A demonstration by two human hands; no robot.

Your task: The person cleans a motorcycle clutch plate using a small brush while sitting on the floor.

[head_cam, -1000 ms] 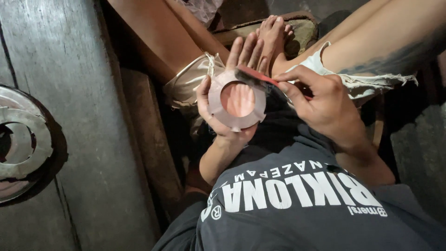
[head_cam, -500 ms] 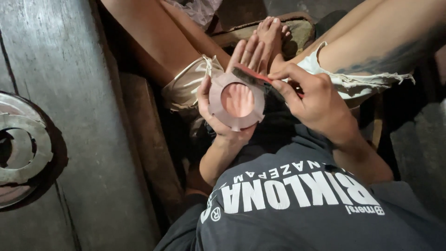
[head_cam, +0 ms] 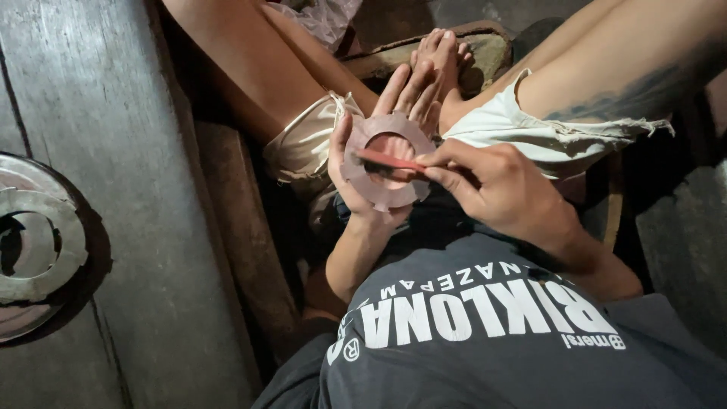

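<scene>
The left hand (head_cam: pixel 379 144) lies palm up with fingers spread, a flat toothed ring (head_cam: pixel 386 161) resting on it above the lap. The right hand (head_cam: pixel 500 189) pinches a thin red tool (head_cam: pixel 388 160) laid across the ring. More metal rings (head_cam: pixel 38 250) sit on the wooden bench (head_cam: pixel 113 151) at left

Left hand (head_cam: pixel 379 163) flat and open under a pinkish toothed ring (head_cam: pixel 388 161), palm showing through the hole. Right hand (head_cam: pixel 503 193) pinching a thin red tool (head_cam: pixel 388 160) laid across the ring. Bare legs folded above. Metal rings (head_cam: pixel 34 250) stacked far left on grey boards (head_cam: pixel 113 151).
</scene>
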